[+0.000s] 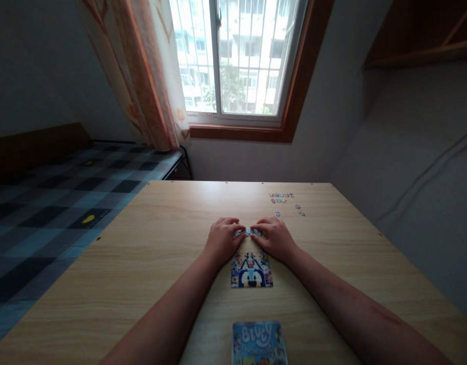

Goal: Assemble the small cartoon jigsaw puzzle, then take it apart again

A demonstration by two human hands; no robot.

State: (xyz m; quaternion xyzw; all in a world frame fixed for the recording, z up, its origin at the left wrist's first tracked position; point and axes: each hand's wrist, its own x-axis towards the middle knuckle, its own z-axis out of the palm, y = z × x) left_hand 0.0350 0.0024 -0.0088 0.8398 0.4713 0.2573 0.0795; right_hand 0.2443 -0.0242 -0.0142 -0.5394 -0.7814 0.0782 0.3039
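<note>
Both hands pinch a jigsaw strip just beyond the dog-face puzzle section.
Left hand (224, 236) and right hand (275, 236) grip opposite ends of the jigsaw strip (248, 231); nearer than the dog-face puzzle section (252, 275) lies a cover lettered "BLUEY" (259, 343), its smaller line unclear; loose pieces (281, 195) lie beyond, rightward.

- Nearest you on the table (160, 243) lies the Bluey box (259, 344).
- Beyond it sits the puzzle section (252, 274).
- Past that, your left hand (224, 237) and right hand (274, 236) flank the puzzle strip (248, 231).
- Loose pieces (282, 195) lie farther back, rightward.
- Left of your table stands the bed (66, 203).
</note>
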